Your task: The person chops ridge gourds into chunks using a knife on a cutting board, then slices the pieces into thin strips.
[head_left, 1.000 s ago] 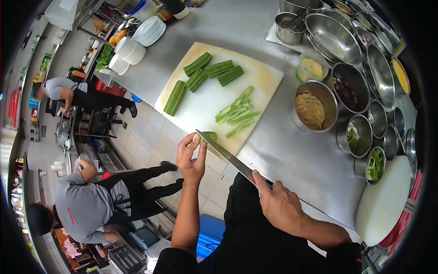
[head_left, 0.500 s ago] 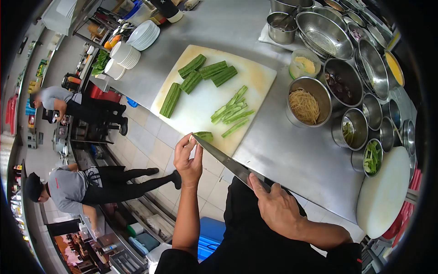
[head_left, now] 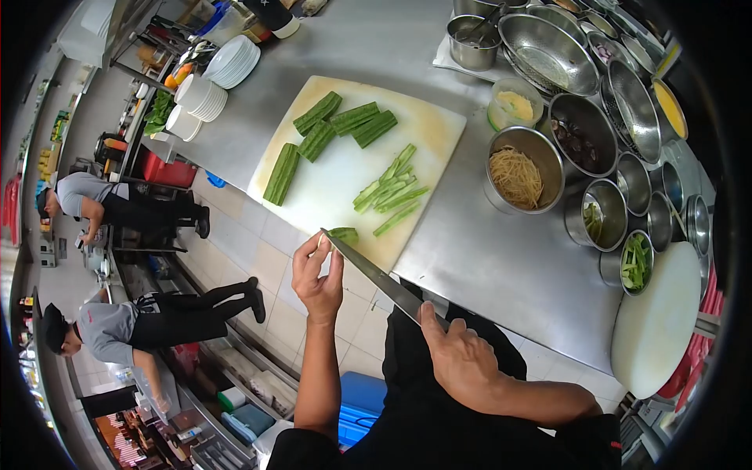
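Observation:
At the near edge of the white cutting board (head_left: 294, 98), my left hand (head_left: 319, 278) pinches the end of a short green vegetable piece (head_left: 343, 234). My right hand (head_left: 462, 352) grips a long knife (head_left: 380, 278), index finger along its top, and the tip of the blade lies at that piece by my left fingertips. Several thick ridged green chunks (head_left: 316, 141) lie on the far left part of the board. Thin cut strips (head_left: 392, 188) rest in a loose pile on its right.
Metal bowls, one with pale shreds (head_left: 515, 178), and a round white board (head_left: 656, 319) stand to the right. Stacked white bowls (head_left: 200, 98) and plates (head_left: 233, 63) are at the back left. Two people (head_left: 113, 329) in grey shirts stand across the aisle.
Both hands, knife and vegetable piece keep nearly the same pose. The whole view has shifted, with the board and bowls a little further left. The nearer person across the aisle has turned and stepped.

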`<state>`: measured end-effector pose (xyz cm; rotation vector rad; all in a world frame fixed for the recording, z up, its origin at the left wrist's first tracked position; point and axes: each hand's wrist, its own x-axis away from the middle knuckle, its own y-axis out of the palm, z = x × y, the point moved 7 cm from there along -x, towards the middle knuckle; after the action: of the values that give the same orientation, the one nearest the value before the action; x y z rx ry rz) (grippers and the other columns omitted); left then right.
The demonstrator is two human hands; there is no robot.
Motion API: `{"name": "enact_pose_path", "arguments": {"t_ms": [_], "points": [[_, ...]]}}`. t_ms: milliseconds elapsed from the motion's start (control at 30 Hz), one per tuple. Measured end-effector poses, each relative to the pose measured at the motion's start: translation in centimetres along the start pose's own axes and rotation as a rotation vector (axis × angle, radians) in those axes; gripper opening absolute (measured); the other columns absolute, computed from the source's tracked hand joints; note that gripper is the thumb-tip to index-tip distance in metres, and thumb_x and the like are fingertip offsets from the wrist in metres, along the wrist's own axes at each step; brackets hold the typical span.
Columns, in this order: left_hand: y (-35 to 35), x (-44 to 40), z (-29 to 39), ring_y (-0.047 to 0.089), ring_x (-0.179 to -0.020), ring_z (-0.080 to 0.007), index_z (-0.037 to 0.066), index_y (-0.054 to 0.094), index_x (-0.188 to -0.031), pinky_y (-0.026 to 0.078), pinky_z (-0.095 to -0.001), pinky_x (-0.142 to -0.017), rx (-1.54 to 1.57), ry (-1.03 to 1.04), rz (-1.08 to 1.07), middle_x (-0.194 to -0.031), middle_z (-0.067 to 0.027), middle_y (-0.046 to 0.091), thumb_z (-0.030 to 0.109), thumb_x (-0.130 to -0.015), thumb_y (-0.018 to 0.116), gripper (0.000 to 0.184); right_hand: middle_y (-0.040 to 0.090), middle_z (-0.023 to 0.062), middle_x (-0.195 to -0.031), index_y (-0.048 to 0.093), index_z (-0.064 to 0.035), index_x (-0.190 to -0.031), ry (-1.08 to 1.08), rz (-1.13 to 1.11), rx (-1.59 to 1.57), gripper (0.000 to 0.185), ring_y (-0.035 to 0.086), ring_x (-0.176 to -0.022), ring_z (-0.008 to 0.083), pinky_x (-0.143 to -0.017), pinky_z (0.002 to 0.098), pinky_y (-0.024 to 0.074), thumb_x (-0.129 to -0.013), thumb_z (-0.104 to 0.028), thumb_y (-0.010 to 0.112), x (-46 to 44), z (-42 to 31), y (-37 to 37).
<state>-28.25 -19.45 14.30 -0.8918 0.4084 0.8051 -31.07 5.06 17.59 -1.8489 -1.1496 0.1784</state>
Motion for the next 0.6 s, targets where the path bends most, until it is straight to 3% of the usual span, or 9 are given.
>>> {"name": "enact_pose_path", "arguments": {"t_ms": [333, 400, 600], "points": [[0.4, 0.2, -0.2, 0.066, -0.103, -0.026, 0.0, 0.069, -0.116, 0.054, -0.0335, -0.088, -0.012, 0.011, -0.028, -0.116, -0.019, 0.066, -0.011, -0.082, 0.072, 0.035, 0.059, 0.0225, -0.075, 0.044, 0.0058, -0.135, -0.022, 0.033, 0.035, 0.052, 0.066, -0.058, 0.0315, -0.046, 0.04, 0.0561, -0.086, -0.005, 0.056, -1.5, 0.2, -0.1], [0.3, 0.3, -0.5, 0.068, -0.099, -0.0295, 0.003, 0.072, -0.113, 0.056, -0.0351, -0.083, 0.017, -0.008, 0.017, -0.11, -0.0191, 0.069, -0.008, -0.077, 0.078, 0.038, 0.059, 0.022, -0.074, 0.044, 0.0057, -0.134, -0.029, 0.042, 0.017, 0.05, 0.066, -0.057, 0.0316, -0.046, 0.0405, 0.056, -0.086, -0.005, 0.055, -1.8, 0.3, -0.1], [0.4, 0.5, -0.7, 0.069, -0.098, -0.029, 0.005, 0.072, -0.113, 0.057, -0.0347, -0.082, 0.043, -0.024, 0.02, -0.112, -0.0191, 0.068, -0.009, -0.076, 0.079, 0.04, 0.06, 0.0213, -0.073, 0.045, 0.0069, -0.13, -0.03, 0.004, 0.007, 0.044, 0.067, -0.057, 0.0347, -0.048, 0.0421, 0.0561, -0.089, -0.007, 0.053, -3.0, 0.6, 0.1]]}}
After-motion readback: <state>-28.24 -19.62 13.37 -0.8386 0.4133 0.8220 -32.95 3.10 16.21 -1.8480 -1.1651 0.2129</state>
